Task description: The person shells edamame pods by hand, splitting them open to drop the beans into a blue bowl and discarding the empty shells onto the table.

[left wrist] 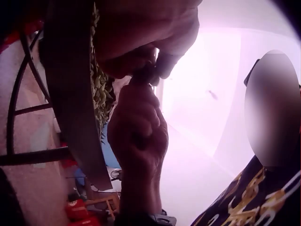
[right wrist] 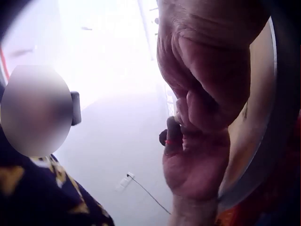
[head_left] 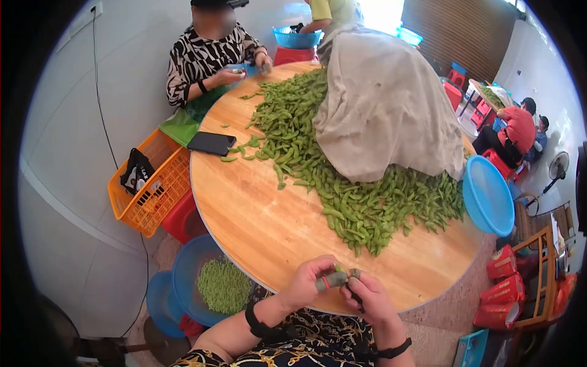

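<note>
My left hand and right hand meet just over the near edge of the round wooden table. Between their fingertips is a green soybean pod, pinched from both sides and mostly hidden by the fingers. A grey-green wrap with a red band covers the left thumb. Something dark shows under the right fingers. Both wrist views are dim; the right hand and the left hand appear there with curled fingers. Beyond them lies a large heap of soybean pods, partly under a beige cloth.
A blue basin of shelled beans stands low at the left, below the table edge. A black phone and an orange crate are farther left. A blue basket leans at the right edge. Another person sits across.
</note>
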`<state>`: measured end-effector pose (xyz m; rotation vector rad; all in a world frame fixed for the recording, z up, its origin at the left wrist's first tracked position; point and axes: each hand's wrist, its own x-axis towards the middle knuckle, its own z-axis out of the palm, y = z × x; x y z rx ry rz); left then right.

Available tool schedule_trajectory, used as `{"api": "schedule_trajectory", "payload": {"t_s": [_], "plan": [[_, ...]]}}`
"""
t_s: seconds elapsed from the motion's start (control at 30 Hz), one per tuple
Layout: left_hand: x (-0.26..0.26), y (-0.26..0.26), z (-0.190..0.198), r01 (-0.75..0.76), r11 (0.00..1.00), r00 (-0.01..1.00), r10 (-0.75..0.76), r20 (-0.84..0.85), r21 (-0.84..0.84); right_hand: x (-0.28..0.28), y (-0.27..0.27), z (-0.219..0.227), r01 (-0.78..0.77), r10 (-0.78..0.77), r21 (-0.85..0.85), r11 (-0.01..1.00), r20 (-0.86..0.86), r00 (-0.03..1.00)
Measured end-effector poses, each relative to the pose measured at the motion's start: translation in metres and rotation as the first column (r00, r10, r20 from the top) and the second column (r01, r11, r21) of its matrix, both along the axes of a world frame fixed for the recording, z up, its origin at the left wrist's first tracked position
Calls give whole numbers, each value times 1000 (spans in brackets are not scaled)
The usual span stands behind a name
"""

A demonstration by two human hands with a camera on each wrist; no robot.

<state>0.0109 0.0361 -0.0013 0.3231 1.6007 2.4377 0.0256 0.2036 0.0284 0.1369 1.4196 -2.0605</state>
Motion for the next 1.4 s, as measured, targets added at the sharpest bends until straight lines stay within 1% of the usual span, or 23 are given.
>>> {"api": "schedule_trajectory", "payload": {"t_s": [0.07, 0.13, 0.2, 0.23, 0.3, 0.33, 0.4, 0.47, 0.53, 0.6, 0.7, 0.8, 0.83, 0.87, 0.93, 0.97, 1.1, 1.17, 1.2, 1.27, 1.3, 1.37, 1.4], "plan": [[3, -7, -6, 200, 968, 969, -218, 114, 149, 2, -1, 8, 4, 11, -104, 995, 142, 990], [-1, -5, 0, 248, 950, 958, -269, 96, 188, 1, 0, 9, 46, 15, -203, 978, 290, 957], [2, 2, 2, 107, 994, 994, -107, -6, 3, 2, 2, 2, -23, 23, 3, 1000, -57, 998], [3, 4, 3, 119, 993, 993, -119, 22, 8, 3, 0, -4, -11, 12, 5, 1000, -28, 1000], [5, 9, 4, -83, 925, 996, 67, -56, -370, 4, -4, -13, 258, 71, 464, 848, -581, 810], [3, 10, 4, -75, 926, 997, 62, -47, -370, 1, -3, -12, 259, 67, 467, 846, -574, 816], [3, 12, 3, -77, 986, 991, 93, 99, -151, -1, -2, -10, 224, -62, 381, 897, -394, 917], [-1, 9, -2, -72, 990, 995, 79, 58, -117, -5, 8, -13, 144, -59, 290, 946, -282, 958], [-6, 0, -1, 57, 992, 974, -79, 211, 110, -6, 9, -7, 112, -102, 93, 989, -112, 989], [-8, -3, -3, 104, 966, 947, -169, 273, 236, -11, 12, -4, 35, -17, 146, 989, -125, 992], [-10, -3, -6, 95, 916, 921, -230, 314, 390, -26, 17, 3, 238, -13, 504, 830, -409, 912], [-12, -3, -5, 28, 932, 917, -167, 361, 361, -35, 17, 8, 336, -88, 441, 833, -493, 866], [-12, -3, -2, 45, 929, 914, -186, 361, 367, -31, 12, 15, 328, 122, 625, 708, -566, 815], [-11, -3, 0, 61, 926, 909, -205, 362, 372, -26, 5, 12, 324, 128, 628, 708, -565, 815], [-9, -3, 6, 26, 922, 905, -186, 383, 387, -14, -10, 4, 435, 158, 572, 696, -713, 683], [-8, -4, 6, -7, 917, 899, -169, 404, 399, -11, -13, 7, 471, 225, 630, 618, -715, 661], [-7, -4, -9, 26, 929, 936, -152, 317, 369, -5, -18, 3, 470, 216, 639, 609, -704, 677], [-9, -6, -12, -20, 908, 932, -135, 336, 419, -11, -9, 0, 307, 201, 540, 784, -688, 697], [-10, -7, -11, -13, 906, 932, -143, 334, 424, -17, -2, -2, 312, 200, 544, 779, -688, 698], [-10, -8, -7, -44, 933, 936, -87, 341, 357, -37, 17, -7, 503, -59, 486, 714, -674, 736], [-8, -7, -8, -43, 933, 935, -89, 343, 358, -45, 24, -8, 504, -60, 488, 713, -673, 737], [-7, -3, -8, -89, 956, 941, -12, 338, 279, -56, 34, -9, 623, 157, 695, 359, -703, 694], [-7, -1, -6, -87, 956, 942, -13, 336, 280, -55, 33, -9, 625, 156, 694, 357, -704, 693]]}}
